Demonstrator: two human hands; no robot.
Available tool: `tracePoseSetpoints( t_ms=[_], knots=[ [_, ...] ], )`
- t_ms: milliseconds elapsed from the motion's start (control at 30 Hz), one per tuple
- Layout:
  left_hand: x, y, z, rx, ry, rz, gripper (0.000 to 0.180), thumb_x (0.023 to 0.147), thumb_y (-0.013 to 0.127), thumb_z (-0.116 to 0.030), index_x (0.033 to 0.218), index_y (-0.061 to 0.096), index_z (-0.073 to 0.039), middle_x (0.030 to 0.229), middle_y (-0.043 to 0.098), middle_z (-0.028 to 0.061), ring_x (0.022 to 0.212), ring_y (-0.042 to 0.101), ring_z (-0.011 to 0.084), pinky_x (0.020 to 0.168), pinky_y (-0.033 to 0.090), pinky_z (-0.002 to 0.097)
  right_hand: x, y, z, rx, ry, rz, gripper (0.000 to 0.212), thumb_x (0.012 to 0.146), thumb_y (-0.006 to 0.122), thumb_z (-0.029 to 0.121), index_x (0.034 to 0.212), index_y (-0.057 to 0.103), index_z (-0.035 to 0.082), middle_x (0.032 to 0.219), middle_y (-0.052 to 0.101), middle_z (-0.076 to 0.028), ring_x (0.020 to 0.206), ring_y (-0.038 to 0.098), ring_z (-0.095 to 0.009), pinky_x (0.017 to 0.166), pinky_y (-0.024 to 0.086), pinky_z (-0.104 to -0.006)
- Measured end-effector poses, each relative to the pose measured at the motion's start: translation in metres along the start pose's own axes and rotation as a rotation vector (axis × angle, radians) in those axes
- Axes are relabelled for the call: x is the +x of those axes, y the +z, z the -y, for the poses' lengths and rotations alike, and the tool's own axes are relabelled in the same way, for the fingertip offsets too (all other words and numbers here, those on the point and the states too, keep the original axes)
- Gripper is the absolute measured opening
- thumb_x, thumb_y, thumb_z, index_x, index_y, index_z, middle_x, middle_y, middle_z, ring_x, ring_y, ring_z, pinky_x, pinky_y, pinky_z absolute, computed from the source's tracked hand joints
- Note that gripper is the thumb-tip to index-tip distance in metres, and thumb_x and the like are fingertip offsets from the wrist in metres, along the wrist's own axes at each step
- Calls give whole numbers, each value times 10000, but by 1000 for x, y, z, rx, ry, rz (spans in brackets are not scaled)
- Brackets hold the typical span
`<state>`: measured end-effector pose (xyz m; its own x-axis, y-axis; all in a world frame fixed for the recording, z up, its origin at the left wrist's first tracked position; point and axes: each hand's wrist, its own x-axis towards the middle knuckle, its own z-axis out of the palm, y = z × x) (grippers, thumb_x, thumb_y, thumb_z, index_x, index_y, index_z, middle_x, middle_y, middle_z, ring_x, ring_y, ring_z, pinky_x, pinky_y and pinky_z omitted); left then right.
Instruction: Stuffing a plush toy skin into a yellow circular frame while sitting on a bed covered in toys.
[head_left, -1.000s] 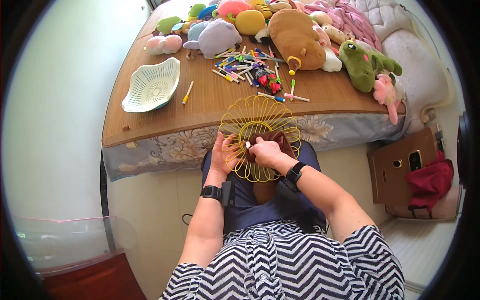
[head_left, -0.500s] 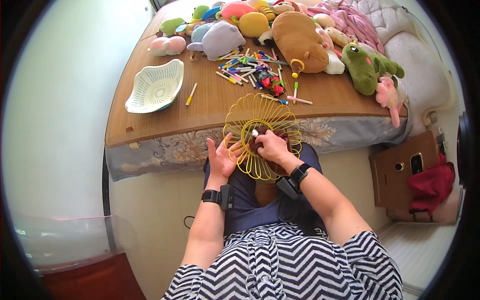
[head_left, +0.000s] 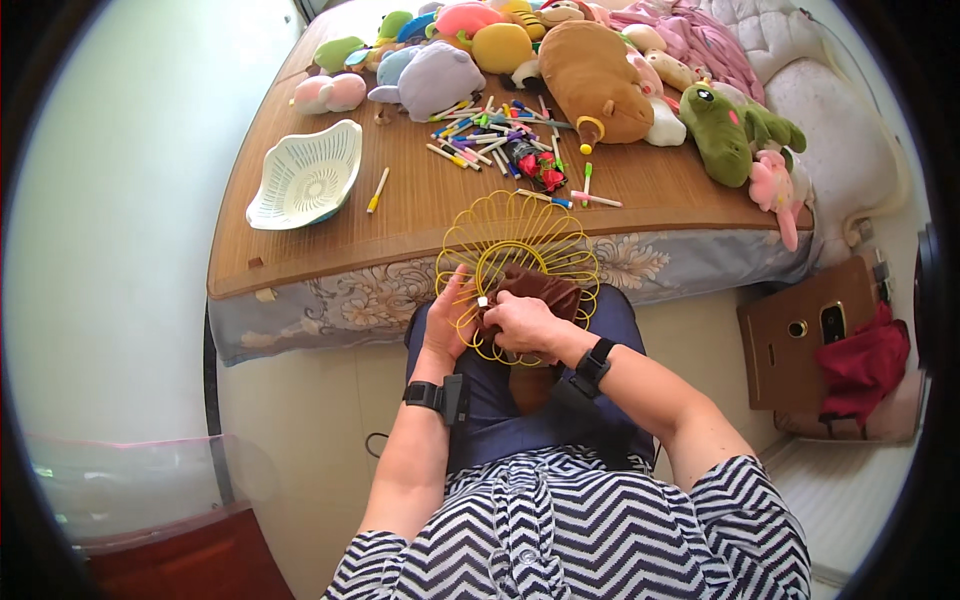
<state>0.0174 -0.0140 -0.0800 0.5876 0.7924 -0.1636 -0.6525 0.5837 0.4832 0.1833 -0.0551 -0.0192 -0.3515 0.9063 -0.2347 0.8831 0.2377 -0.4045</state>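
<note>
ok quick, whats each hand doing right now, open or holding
Left hand: at the yellow wire basket's left side; open or closed cannot be told.
Right hand: closed, holding brown cloth.

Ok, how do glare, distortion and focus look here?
All in the head view: fisheye curves the bed's front edge, corners go black; the left wall looks bright, washed out; the yellow wire frame and right hand look fairly sharp.

A bedroom in a home — a mat-covered bed [head_left: 415,210] heaped with plush toys [head_left: 590,75].
</note>
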Motion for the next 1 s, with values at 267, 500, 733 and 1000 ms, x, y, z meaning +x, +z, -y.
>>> tracePoseSetpoints(
  t_ms=[267, 500, 733, 1000],
  knots=[
    [5, 1, 0, -44, -47, -100, 608, 949, 507, -495, 1394, 354, -111, 1348, 470, 145, 1120, 540, 353, 945, 455, 515, 14, 3, -29, -74, 226, -163, 211, 761, 637, 219, 954, 719, 197, 1041, 589, -163, 903, 662, -333, 759, 548, -438],
    [10, -7, 3, -90, -19, -97, 673, 913, 514, -580, 1383, 359, -124, 1317, 482, 130, 1124, 536, 335, 896, 470, 541, -3, 6, -12, -99, 76, -21, 205, 736, 642, 214, 930, 711, 213, 962, 590, -124, 871, 645, -317, 734, 542, -435],
    [9, -14, 1, -82, 20, -131, 680, 885, 557, -588, 1321, 407, -88, 1318, 476, 179, 1170, 496, 377, 944, 444, 562, -7, 7, 3, -37, -172, 109, 220, 745, 622, 209, 939, 725, 224, 1034, 617, -145, 930, 654, -318, 771, 545, -431],
    [7, -16, -1, -105, 10, -150, 647, 877, 599, -554, 1279, 440, -73, 1306, 481, 207, 1160, 495, 392, 1003, 408, 534, 0, 8, 4, 47, -199, 160, 174, 722, 633, 209, 871, 722, 207, 989, 607, -101, 908, 641, -307, 770, 538, -426]
  ],
)
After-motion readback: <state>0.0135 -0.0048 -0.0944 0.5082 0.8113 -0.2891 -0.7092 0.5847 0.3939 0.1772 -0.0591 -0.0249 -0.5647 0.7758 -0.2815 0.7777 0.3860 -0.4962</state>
